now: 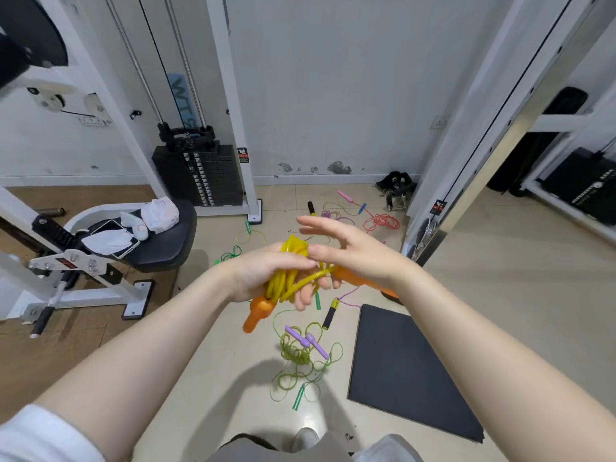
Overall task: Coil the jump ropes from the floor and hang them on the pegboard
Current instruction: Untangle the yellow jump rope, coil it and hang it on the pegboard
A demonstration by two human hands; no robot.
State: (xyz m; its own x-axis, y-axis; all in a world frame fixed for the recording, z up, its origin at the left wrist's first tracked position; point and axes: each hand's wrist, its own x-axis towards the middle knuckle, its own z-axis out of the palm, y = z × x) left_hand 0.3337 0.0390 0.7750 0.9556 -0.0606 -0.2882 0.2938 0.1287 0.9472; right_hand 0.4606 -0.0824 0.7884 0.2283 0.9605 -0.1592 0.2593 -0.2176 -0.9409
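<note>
L hand (263, 275) grips yellow rope coil (289, 271) | R hand (353, 251) fingers spread, touching coil

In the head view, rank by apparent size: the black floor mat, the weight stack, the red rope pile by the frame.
1. Black floor mat, though nearer the camera.
2. Weight stack.
3. Red rope pile, farther away.

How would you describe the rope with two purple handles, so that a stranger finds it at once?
Start at the black mat on the floor. Just left of it lies an olive-green rope in a loose tangle. Only this rope has two purple handles, lying close together on top.
</note>
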